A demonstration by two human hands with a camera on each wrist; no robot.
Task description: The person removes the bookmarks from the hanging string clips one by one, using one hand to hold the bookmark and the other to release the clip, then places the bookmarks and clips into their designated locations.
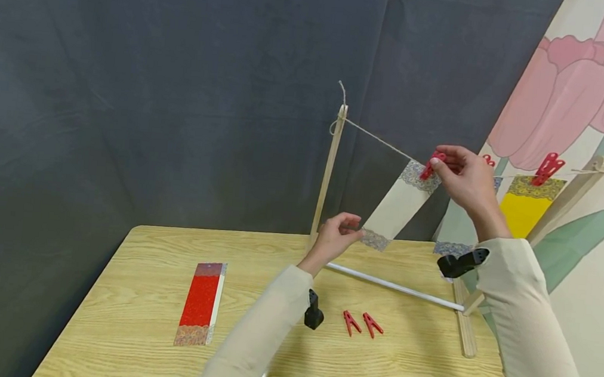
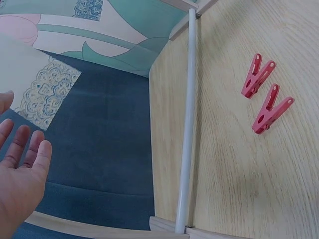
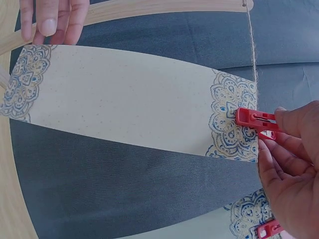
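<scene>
a: near end of table (image 1: 123, 316) — one red strip (image 1: 200, 303) lying flat, two spare pegs (image 1: 362, 324) loose. not hung yet.

b: hands?

a: left hand (image 1: 334, 237) pinches the cream strip (image 1: 400, 206) at its bottom edge. right hand (image 1: 464, 179) grips a red peg (image 1: 432, 164) at strip top, on the string (image 1: 379, 138).

b: further back?

a: yellow strip (image 1: 524, 208) already pegged — looks roughly halfway.

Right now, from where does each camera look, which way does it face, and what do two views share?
Head: on the head, facing forward and down at the table; both sleeves, left hand and right hand show.
Left wrist: looks down past the left hand's straight fingers at two pegs and a white rod.
Right wrist: looks at the cream paper strip; the right hand pinches a red peg on the string.
Shared: head and right wrist both show strip and peg.
</scene>
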